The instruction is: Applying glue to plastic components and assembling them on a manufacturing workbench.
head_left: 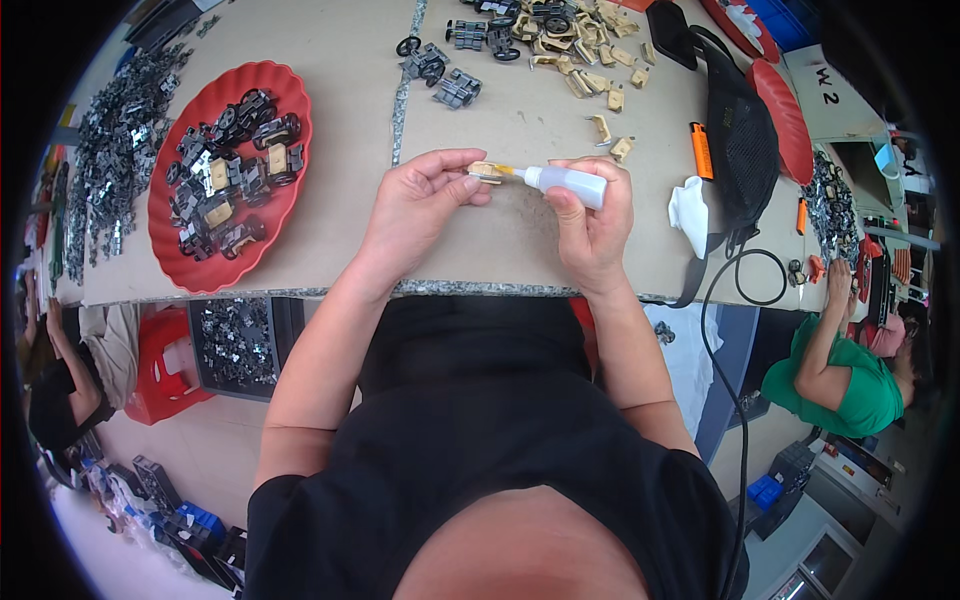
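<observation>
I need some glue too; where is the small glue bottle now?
In the head view, the small glue bottle is in the right hand, just right of centre, its orange tip touching the tan part held by the left hand.

A tray (170, 190) of parts sits on the table (340, 230) left of the left hand (415, 205); loose parts (590, 60) lie beyond the right hand (590, 225), a cloth (688, 212) to its right.

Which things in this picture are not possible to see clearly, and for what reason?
Head view only:
- Tan part: mostly covered by the left hand fingers; its shape is unclear.
- Bottle nozzle tip: too small to tell whether glue comes out of the small squeeze bottle in the right hand.
- Grey pieces in the red tray: too small to see details.
- Second red tray: partly hidden by the black bag.
</observation>
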Motion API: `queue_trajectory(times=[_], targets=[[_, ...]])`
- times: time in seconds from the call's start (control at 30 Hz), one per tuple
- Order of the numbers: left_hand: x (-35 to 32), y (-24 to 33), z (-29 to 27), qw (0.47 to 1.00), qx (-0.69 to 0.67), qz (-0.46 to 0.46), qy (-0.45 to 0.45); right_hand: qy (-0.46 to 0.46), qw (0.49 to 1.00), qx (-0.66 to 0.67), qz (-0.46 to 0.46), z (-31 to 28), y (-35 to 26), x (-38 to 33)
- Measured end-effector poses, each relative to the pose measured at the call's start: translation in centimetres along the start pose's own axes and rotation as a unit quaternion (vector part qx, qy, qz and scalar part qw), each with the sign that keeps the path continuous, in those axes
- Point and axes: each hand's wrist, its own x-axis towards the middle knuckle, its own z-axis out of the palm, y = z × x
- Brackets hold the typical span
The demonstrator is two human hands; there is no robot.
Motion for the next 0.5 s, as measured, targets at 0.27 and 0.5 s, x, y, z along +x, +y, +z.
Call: queue_trajectory(times=[0.27, 0.5], targets=[[-0.01, 0.03, 0.03, 1.0, -0.004, 0.002, 0.006, -0.001, 1.0, -0.007, 0.0, -0.08, 0.2, -0.03], [0.63, -0.09, -0.18, 1.0, -0.005, 0.012, 0.005, -0.001, 1.0, -0.027, -0.014, -0.07, 0.68, 0.47]])
